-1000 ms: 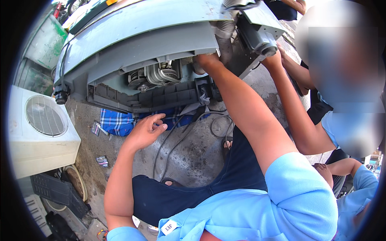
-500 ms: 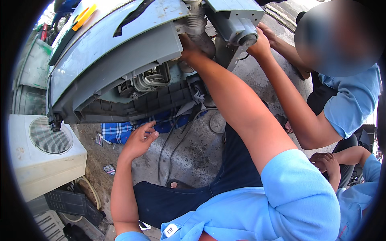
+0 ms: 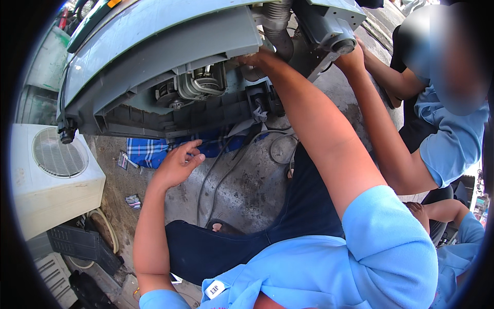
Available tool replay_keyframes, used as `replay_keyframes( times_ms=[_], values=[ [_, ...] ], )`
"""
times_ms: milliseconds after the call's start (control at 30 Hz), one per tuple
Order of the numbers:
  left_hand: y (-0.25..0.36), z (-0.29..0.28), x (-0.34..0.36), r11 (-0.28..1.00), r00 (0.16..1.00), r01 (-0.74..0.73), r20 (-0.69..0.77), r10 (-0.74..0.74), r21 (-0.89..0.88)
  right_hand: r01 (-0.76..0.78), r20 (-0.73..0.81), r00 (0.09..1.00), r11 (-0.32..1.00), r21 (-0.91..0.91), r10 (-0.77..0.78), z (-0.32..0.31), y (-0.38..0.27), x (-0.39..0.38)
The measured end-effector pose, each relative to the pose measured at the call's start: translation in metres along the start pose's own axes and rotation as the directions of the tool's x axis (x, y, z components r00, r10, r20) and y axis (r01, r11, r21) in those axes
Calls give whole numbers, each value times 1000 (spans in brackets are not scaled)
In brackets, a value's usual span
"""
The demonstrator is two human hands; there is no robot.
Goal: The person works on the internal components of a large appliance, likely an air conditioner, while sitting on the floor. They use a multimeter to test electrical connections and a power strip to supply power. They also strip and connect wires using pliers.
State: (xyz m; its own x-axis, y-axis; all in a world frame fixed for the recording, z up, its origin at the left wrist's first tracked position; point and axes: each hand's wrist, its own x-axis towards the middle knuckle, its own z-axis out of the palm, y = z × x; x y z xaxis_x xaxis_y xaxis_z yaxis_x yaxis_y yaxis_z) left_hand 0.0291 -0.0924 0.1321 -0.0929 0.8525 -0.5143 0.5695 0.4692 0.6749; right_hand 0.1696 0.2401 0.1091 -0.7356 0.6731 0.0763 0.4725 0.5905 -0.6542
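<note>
Stained concrete floor (image 3: 247,198) spreads around the person, with a boxy white unit (image 3: 62,170) with a round grille on the left and a black plastic panel (image 3: 82,247) just below it. From where I stand, the big grey machine (image 3: 170,49) fills the top middle, its lower opening showing some metal workings (image 3: 198,85). The person's right hand (image 3: 252,59) reaches behind the machine's edge, beside a ribbed pipe (image 3: 278,20); its fingers are hidden, so I can't tell how that grip is set. The left hand (image 3: 177,165) has its grip loosely spread, fingers slightly curled, near a blue plaid cloth (image 3: 146,151) lying under the machine. At the right, a co-worker in light blue has a hand (image 3: 352,59) up by the round end cap (image 3: 343,46) of a grey piece.
</note>
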Motion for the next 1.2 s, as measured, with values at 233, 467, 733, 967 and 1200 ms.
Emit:
replay_keyframes(
  times_ms=[233, 467, 733, 967, 1200],
  values=[
    [7, -6, -18, 1000, 997, -8, -82, 8, 7, -39, -25, 999, 998, -51, 38, 14, 9, 9],
    [4, -12, -41, 999, 992, -41, -117, 41, 8, 66, 1, 998, 997, 44, -66, 29, 28, 28],
    [-4, -18, -35, 999, 997, -36, -75, 35, -20, 180, -89, 975, 956, -233, -205, 25, 36, 18],
    [-5, -21, -25, 995, 994, -87, -72, 83, -46, 305, -319, 861, 904, -299, -396, 24, 60, 18],
    [-11, -25, -28, 992, 987, -124, -103, 121, -19, 250, -409, 858, 947, -200, -312, 18, 37, 17]
  ],
)
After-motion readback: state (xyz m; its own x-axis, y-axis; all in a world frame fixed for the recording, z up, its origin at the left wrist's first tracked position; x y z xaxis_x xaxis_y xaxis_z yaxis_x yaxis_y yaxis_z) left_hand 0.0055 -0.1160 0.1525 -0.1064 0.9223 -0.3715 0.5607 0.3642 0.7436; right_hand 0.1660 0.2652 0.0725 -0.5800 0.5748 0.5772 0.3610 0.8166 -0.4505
